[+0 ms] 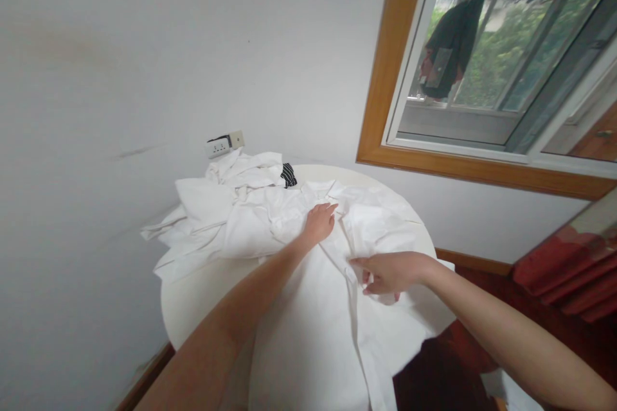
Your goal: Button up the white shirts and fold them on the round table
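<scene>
A white button-up shirt [308, 321] lies spread over a round white table [193, 305], its front opening running down towards me and its lower part hanging over the near edge. My left hand [320, 223] rests on the cloth just below the collar, fingers laid over the fabric. To its right, my right hand [393, 271] is at the front edge of the shirt, index finger stretched out against the cloth and the other fingers loosely bent and apart. Neither hand visibly grips the fabric.
More white cloth [202, 205] is heaped on the table's left side, beside a small black striped piece [288, 175]. Behind are a wall socket [219, 146] and a wood-framed window [393, 58]. A red curtain [569, 270] hangs at the right.
</scene>
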`<action>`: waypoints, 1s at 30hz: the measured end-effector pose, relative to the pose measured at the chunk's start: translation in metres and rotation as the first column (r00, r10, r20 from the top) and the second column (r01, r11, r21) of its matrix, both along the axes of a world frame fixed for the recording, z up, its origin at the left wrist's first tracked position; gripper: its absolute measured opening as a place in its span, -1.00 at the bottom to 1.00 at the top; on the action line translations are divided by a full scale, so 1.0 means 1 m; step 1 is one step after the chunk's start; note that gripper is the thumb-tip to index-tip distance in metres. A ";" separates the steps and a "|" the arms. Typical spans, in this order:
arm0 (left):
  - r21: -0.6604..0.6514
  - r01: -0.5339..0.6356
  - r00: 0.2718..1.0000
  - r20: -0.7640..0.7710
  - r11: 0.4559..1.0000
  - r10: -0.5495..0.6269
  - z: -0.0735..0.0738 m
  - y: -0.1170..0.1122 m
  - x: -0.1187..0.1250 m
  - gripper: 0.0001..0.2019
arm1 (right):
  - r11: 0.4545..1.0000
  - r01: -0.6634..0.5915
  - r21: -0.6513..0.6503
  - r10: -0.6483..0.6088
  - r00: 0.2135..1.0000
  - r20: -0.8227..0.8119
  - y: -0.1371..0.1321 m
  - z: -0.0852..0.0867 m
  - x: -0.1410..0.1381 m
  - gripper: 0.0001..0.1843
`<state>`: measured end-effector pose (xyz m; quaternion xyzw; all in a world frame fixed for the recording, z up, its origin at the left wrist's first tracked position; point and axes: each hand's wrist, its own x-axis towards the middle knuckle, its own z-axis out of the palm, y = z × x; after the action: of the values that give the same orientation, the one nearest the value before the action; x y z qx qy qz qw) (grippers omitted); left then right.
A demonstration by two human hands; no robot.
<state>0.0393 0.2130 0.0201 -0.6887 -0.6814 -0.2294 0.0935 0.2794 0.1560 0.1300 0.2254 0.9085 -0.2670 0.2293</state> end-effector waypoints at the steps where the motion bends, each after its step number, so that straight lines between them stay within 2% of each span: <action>1: -0.008 0.065 0.998 0.001 0.998 -0.065 0.001 -0.004 0.001 -0.50 | 1.000 -0.016 -0.017 0.016 1.000 -0.003 0.001 0.001 -0.001 -0.38; 4: -0.026 0.244 0.970 -0.011 0.969 -0.244 0.001 -0.009 0.006 -0.44 | 0.996 -0.071 0.063 0.070 0.997 0.017 0.003 -0.004 -0.002 -0.53; 7: -0.052 0.300 0.953 -0.037 0.953 -0.302 0.000 -0.007 0.009 -0.57 | 0.980 -0.084 0.178 0.079 0.996 0.038 0.001 -0.015 0.004 -0.53; 11: -0.070 0.252 0.957 -0.129 0.965 -0.260 0.001 -0.003 0.010 -0.72 | 0.944 -0.044 0.326 0.026 0.998 0.060 -0.008 -0.019 0.018 -0.42; 15: -0.125 0.162 0.966 -0.182 0.979 -0.184 0.009 -0.002 0.007 -0.72 | 0.852 0.012 0.524 -0.091 0.988 0.125 -0.020 -0.003 0.028 -0.50; 18: -0.150 0.077 0.976 -0.192 0.986 -0.106 0.013 -0.003 0.004 -0.74 | 0.820 0.064 0.569 -0.171 0.976 0.138 -0.027 0.005 0.033 -0.46; 20: -0.153 0.043 0.977 -0.199 0.987 -0.073 0.014 -0.005 0.004 -0.78 | 0.809 0.079 0.583 -0.196 0.970 0.141 -0.029 0.003 0.036 -0.45; 22: -0.158 0.045 0.972 -0.221 0.986 -0.080 0.012 -0.008 0.005 -0.81 | 0.827 0.076 0.556 -0.176 0.976 0.128 -0.030 -0.004 0.040 -0.49; 24: -0.156 0.070 0.963 -0.247 0.985 -0.108 0.011 -0.012 0.007 -0.83 | 0.887 0.043 0.459 -0.097 0.991 0.094 -0.033 -0.010 0.042 -0.50; 27: -0.138 0.087 0.965 -0.233 0.987 -0.117 0.008 -0.018 0.009 -0.80 | 0.982 -0.003 0.190 -0.010 0.998 0.065 -0.039 -0.012 0.040 -0.41; 30: -0.136 0.053 0.981 -0.179 0.989 -0.077 0.003 -0.024 0.010 -0.75 | 0.996 0.011 -0.094 -0.001 0.995 0.099 -0.037 -0.005 0.031 -0.35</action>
<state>0.0496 0.1888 0.0231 -0.7333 -0.6607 -0.1229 0.1031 0.3103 0.1187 0.1248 0.2299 0.8817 -0.2988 0.2835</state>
